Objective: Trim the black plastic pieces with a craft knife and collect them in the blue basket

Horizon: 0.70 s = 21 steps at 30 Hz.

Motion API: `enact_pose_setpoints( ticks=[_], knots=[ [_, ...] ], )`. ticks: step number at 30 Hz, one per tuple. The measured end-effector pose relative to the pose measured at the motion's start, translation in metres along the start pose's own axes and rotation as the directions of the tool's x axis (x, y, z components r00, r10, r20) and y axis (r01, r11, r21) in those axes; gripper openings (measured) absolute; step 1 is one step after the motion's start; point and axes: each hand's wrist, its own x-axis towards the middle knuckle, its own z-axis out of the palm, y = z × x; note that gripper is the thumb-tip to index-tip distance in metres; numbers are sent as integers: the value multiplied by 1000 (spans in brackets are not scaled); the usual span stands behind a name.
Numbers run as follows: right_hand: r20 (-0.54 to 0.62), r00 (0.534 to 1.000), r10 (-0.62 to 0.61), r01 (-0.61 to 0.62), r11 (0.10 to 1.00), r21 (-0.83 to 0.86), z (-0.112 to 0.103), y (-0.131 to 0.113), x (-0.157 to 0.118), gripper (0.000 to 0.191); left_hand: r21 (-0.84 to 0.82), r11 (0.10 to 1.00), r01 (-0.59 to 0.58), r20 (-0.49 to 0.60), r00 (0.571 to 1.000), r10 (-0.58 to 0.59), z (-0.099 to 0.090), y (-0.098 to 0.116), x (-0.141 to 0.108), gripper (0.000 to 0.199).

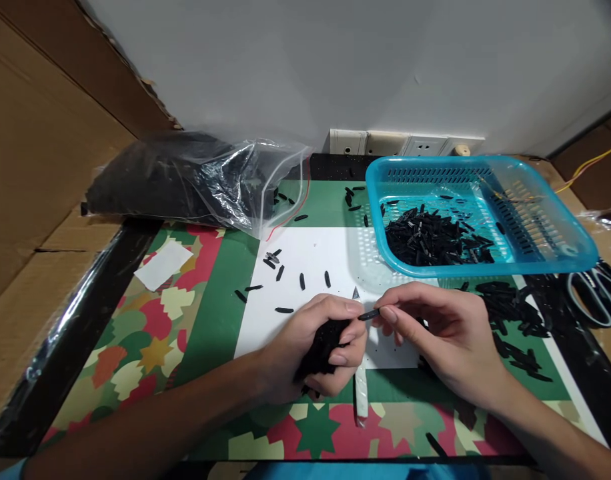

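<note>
My left hand (330,347) is curled around a bunch of small black strips (325,343), its thumb and forefinger at the end of one narrow black piece (369,315). The other end of that piece is pinched between thumb and forefinger of my right hand (445,333). A white wrapped stick with a dark pointed tip (361,393) lies on the paper, partly hidden behind my left hand. Several loose black pieces (302,281) are scattered on the white sheet (305,247) beyond my hands.
A blue plastic basket (485,270) at the back right holds many black pieces and some thin sticks. A clear zip bag (185,180) of black material lies back left. Scissors (593,293) rest at the right edge beside more black pieces (515,307). Wall sockets (425,145) are behind.
</note>
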Motion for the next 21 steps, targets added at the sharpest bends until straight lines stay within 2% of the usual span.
enact_pose_setpoints(
  ticks=[3,7,16,21],
  knots=[
    [27,999,46,-48,996,74,2,2,0,12,20,998,-65,-17,998,65,0,-1,1,34],
    [50,997,66,-72,990,120,3,2,0,12,34,995,-95,-37,995,96,-1,-1,2,39],
    [47,997,67,-72,991,111,3,2,3,14,117,987,-107,25,994,104,-3,-2,1,34],
    [42,997,58,-61,995,78,2,2,3,14,123,983,-134,11,991,134,-2,-2,1,36]
  ],
)
